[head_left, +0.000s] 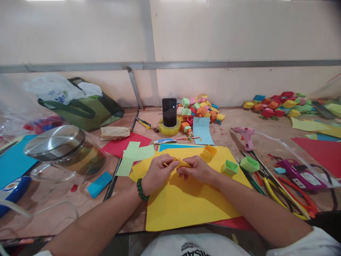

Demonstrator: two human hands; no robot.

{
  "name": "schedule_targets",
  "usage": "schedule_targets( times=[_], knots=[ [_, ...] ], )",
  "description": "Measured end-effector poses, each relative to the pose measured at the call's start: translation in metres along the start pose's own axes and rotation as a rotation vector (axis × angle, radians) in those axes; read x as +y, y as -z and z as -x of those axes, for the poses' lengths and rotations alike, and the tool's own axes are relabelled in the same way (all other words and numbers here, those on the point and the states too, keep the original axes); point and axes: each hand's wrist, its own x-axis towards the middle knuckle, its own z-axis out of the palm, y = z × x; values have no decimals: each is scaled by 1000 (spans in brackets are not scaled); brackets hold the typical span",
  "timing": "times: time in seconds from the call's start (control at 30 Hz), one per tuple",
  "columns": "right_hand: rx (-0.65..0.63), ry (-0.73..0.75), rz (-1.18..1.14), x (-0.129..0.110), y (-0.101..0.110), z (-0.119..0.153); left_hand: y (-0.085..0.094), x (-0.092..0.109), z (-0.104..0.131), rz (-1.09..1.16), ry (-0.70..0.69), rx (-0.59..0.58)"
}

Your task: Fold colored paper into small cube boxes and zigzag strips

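A small folded yellow paper piece [183, 163] is held between both hands over large yellow sheets [194, 202]. My left hand [161, 171], with a green bead bracelet at the wrist, pinches its left side. Fingers of my right hand [197, 168] close on its right side; part of the paper is hidden by them. Just beyond my right hand sits a yellow-orange paper box [208, 152], open at the top. Two light green paper boxes [230, 168] [249, 164] stand to the right, near the sheets' edge.
Folded colored paper pieces [201, 110] are heaped behind a phone [169, 112]. On the right lie a pink glue gun [247, 137], scissors [277, 193] and a purple device [301, 174]. A glass jug [71, 153], green bag [93, 110] and light green strips [133, 156] are left.
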Motion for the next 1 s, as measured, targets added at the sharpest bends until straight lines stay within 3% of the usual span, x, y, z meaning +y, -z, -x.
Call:
schedule_targets(
  times=[0.2, 0.33, 0.47, 0.63, 0.83, 1.0],
  knots=[
    [-59, -38, -47, -4, -4, 2, -1, -4, 0, 25, 10, 28],
    [-128, -121, -147, -7, -2, 3, -2, -7, -3, 174, 197, 0],
    [-160, -203, -148, -7, 2, 2, 0, -9, -8, 297, 394, -108],
    [-173, -224, -181, -4, 2, 0, -1, -8, -10, 349, 371, -69],
    [-183, -284, -208, -9, 2, 2, -3, -9, -10, 467, 501, -59],
    [-162, -192, -223, -7, 2, 1, 4, -1, -8, 468, 396, -93]
  ],
)
